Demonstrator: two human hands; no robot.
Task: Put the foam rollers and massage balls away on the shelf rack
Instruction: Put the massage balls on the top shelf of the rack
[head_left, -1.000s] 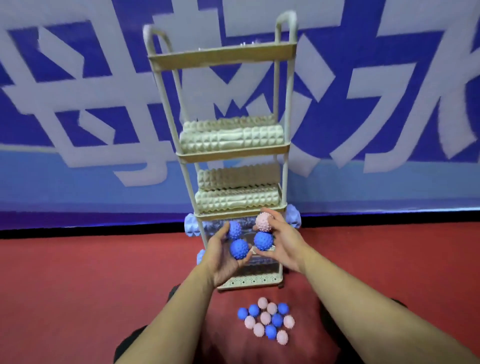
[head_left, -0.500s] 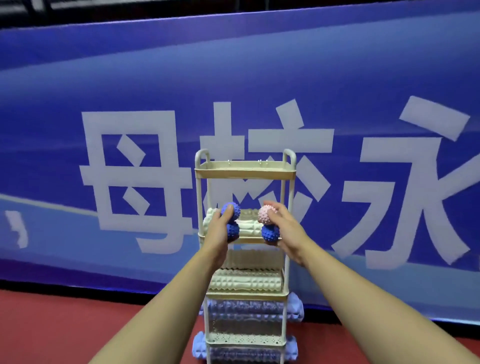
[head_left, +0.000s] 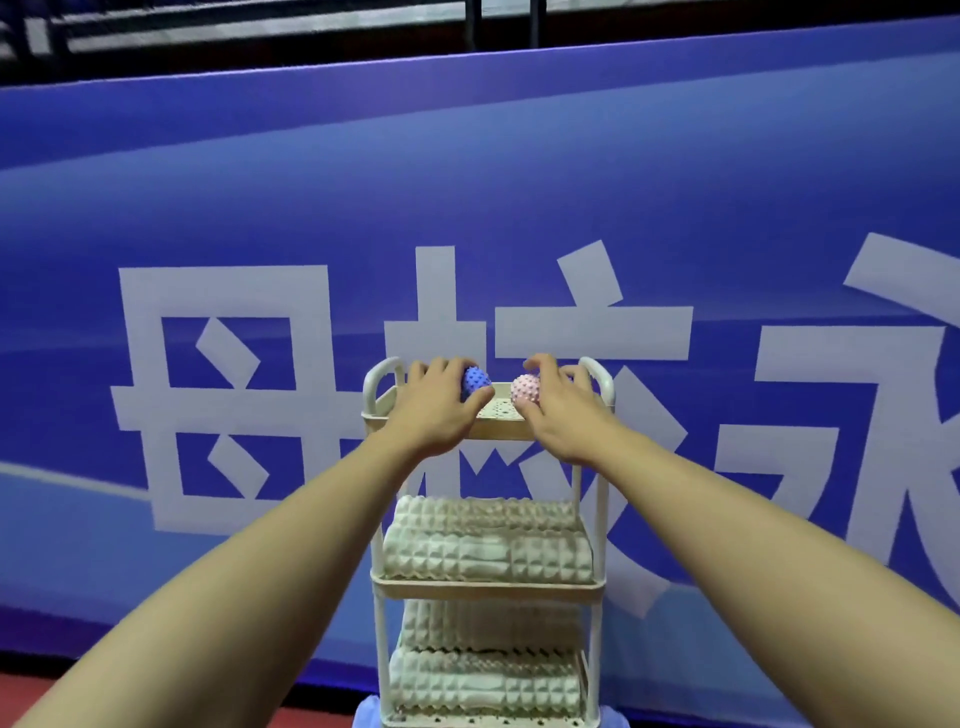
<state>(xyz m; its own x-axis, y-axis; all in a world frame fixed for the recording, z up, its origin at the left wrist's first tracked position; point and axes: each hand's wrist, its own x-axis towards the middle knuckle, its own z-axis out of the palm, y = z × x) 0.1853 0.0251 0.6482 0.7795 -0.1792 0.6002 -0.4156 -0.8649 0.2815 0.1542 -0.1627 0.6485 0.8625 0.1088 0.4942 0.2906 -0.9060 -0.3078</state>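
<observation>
Hands are reaching over the shelf rack's (head_left: 485, 428) top tray: the left hand (head_left: 434, 410) is gripping a blue spiky ball (head_left: 475, 382), the right hand (head_left: 563, 410) is gripping a pink spiky ball (head_left: 524, 388). Cream foam rollers (head_left: 485, 556) are lying below.

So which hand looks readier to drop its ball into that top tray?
Probably the left hand: its blue ball sits over the top tray, fingers curled around it. The right hand with its pink ball is nearly as ready.

Single head-worn view, facing forward and slightly down, close to the shelf rack (head_left: 488, 584) against a blue banner (head_left: 467, 182).
</observation>
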